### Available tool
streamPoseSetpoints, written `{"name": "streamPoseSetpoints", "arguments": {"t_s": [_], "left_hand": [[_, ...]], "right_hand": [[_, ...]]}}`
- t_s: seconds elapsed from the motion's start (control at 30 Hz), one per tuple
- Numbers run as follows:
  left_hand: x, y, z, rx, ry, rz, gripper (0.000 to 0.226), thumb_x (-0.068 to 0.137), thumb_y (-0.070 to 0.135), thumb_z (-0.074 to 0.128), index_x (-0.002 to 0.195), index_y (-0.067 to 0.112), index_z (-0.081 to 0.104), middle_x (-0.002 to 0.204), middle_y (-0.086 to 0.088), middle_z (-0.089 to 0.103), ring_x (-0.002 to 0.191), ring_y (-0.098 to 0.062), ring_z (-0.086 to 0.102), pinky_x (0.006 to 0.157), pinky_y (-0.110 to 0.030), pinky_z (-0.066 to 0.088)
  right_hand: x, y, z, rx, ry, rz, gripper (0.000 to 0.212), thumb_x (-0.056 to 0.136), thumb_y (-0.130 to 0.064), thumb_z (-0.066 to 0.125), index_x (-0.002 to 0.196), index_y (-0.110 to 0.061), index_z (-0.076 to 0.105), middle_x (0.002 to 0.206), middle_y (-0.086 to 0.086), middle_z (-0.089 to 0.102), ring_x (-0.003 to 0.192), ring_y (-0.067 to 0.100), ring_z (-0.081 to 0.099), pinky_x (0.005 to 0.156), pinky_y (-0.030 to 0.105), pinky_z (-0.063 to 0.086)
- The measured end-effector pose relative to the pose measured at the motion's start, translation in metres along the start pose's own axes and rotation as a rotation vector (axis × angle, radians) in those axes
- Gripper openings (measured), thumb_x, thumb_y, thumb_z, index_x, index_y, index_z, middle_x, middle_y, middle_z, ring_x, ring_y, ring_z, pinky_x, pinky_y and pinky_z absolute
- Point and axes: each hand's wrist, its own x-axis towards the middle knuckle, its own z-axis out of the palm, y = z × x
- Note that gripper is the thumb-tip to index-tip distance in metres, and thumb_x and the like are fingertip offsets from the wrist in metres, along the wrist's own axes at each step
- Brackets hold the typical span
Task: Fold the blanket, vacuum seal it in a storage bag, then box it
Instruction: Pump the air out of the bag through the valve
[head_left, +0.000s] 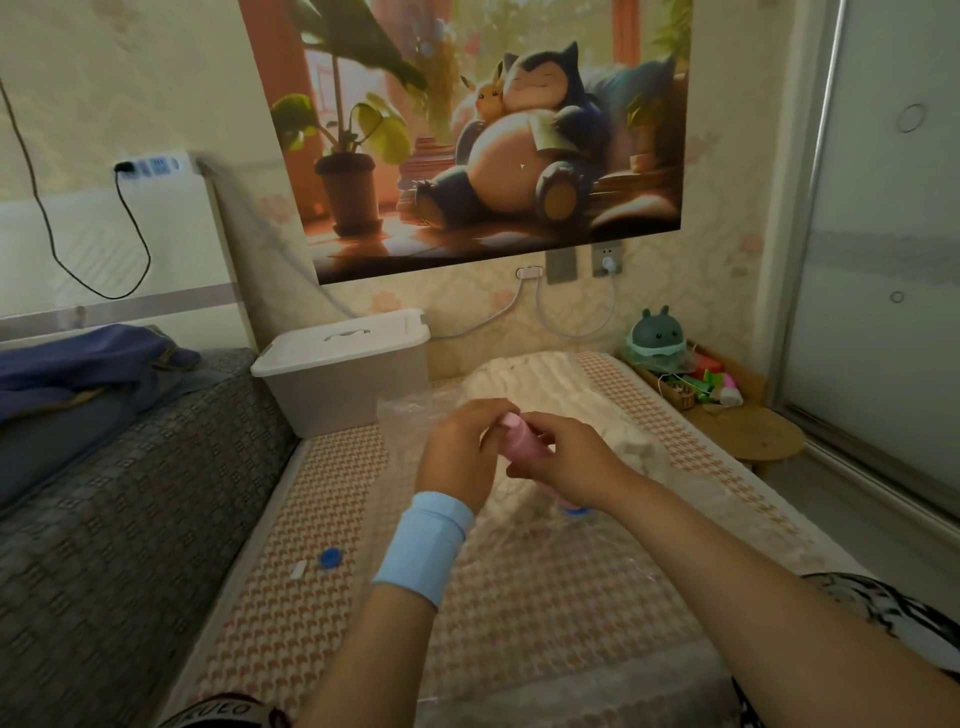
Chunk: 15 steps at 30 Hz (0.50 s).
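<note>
Both grips are closed on the pink pump (521, 439): your right hand (566, 462) wraps its barrel, and your left hand (457, 452) curls round its top end.

The pump's long axis runs steeply, tilted a little: the top lies up and to your left, and the foot goes down to your right onto the blue valve (574, 512) of the clear storage bag (545, 587). So the stroke runs along that line, straight at the valve just under your right wrist. I judge the sealing step is in hand and the boxing not yet begun.

The bag lies flat on the bed (322, 499), and the white blanket (545, 384) seems to sit inside its far end, just beyond your hands. The box (343, 364), lid on, stands further off to the left by the wall, nearer your left hand.

Count: one pump, one bag, one blanket, one box. One blue cap (328, 557) and one small white clip (297, 571) lie loose on the bed, left of your left forearm.
</note>
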Motion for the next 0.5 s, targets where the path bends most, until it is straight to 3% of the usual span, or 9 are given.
{"name": "streamPoseSetpoints", "arguments": {"t_s": [0.07, 0.2, 0.27, 0.33, 0.43, 0.5], "left_hand": [[0.009, 0.007, -0.017, 0.086, 0.1, 0.053, 0.016, 0.094, 0.015, 0.058, 0.103, 0.018, 0.071, 0.096, 0.01, 0.068, 0.088, -0.008, 0.06, 0.085, -0.033, 0.051], [0.03, 0.028, -0.055, 0.089, 0.526, 0.207, 0.017, 0.094, 0.006, 0.056, 0.103, 0.01, 0.07, 0.102, 0.01, 0.064, 0.094, 0.0, 0.056, 0.087, -0.008, 0.041], [0.03, 0.028, -0.052, 0.06, 0.573, 0.206, 0.017, 0.095, 0.005, 0.056, 0.105, 0.008, 0.07, 0.105, 0.007, 0.065, 0.098, -0.003, 0.058, 0.089, -0.011, 0.043], [0.021, 0.018, -0.034, 0.028, 0.502, 0.153, 0.016, 0.094, 0.004, 0.057, 0.103, 0.009, 0.069, 0.102, 0.007, 0.065, 0.095, -0.004, 0.058, 0.087, -0.018, 0.047], [0.001, 0.0, -0.002, 0.002, 0.089, 0.066, 0.019, 0.09, 0.002, 0.059, 0.097, 0.016, 0.069, 0.098, 0.013, 0.062, 0.09, 0.001, 0.055, 0.086, -0.026, 0.049], [-0.001, -0.006, 0.002, -0.001, -0.067, 0.011, 0.018, 0.09, 0.006, 0.06, 0.096, 0.018, 0.072, 0.098, 0.013, 0.064, 0.091, 0.0, 0.056, 0.087, -0.027, 0.048]], "right_hand": [[0.0, 0.0, -0.001, 0.003, 0.014, 0.005, 0.05, 0.074, -0.029, 0.086, 0.119, -0.035, 0.067, 0.104, -0.016, 0.071, 0.092, 0.002, 0.064, 0.081, 0.024, 0.053], [0.002, 0.001, -0.005, -0.031, -0.016, 0.007, 0.05, 0.074, -0.027, 0.086, 0.121, -0.031, 0.068, 0.107, -0.015, 0.069, 0.093, 0.003, 0.062, 0.079, 0.022, 0.051], [0.002, 0.001, -0.004, -0.038, -0.015, 0.01, 0.052, 0.075, -0.027, 0.086, 0.122, -0.031, 0.067, 0.108, -0.016, 0.069, 0.093, 0.002, 0.062, 0.078, 0.019, 0.05], [0.0, 0.002, -0.001, -0.026, -0.005, 0.019, 0.052, 0.074, -0.027, 0.087, 0.122, -0.034, 0.067, 0.107, -0.016, 0.069, 0.093, 0.002, 0.062, 0.079, 0.02, 0.05], [-0.001, 0.003, 0.001, -0.015, 0.009, 0.009, 0.047, 0.074, -0.03, 0.086, 0.118, -0.036, 0.069, 0.099, -0.017, 0.072, 0.089, 0.002, 0.065, 0.08, 0.024, 0.053], [-0.002, 0.003, 0.002, -0.006, 0.002, -0.006, 0.046, 0.074, -0.03, 0.086, 0.117, -0.036, 0.069, 0.099, -0.017, 0.073, 0.089, 0.003, 0.067, 0.082, 0.027, 0.055]]}}
